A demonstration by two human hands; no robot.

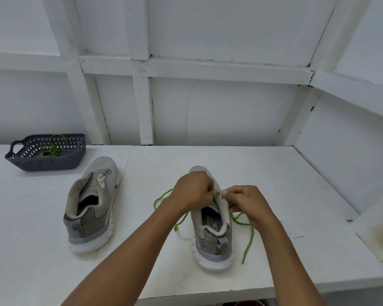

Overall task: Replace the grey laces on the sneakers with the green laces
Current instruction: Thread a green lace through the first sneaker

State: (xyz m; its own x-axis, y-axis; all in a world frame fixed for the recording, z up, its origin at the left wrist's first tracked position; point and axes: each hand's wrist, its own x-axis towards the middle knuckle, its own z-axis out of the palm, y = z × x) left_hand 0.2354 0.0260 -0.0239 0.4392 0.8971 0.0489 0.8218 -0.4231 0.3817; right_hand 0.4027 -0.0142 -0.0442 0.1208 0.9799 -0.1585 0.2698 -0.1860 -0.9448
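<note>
Two grey sneakers stand on the white table, heels toward me. The right sneaker (212,226) carries a green lace (248,235) whose ends trail off both of its sides onto the table. My left hand (192,191) and my right hand (245,202) meet over this shoe's tongue, and each pinches the green lace at the eyelets. The hands hide the front eyelets. The left sneaker (93,204) has no lace in it. A second green lace (51,149) lies in the dark basket (73,157).
The dark perforated basket sits at the table's back left. White panelled walls close the back and the right side. The table's front edge (208,292) runs just below the right sneaker. A white ledge (380,239) juts in at the right.
</note>
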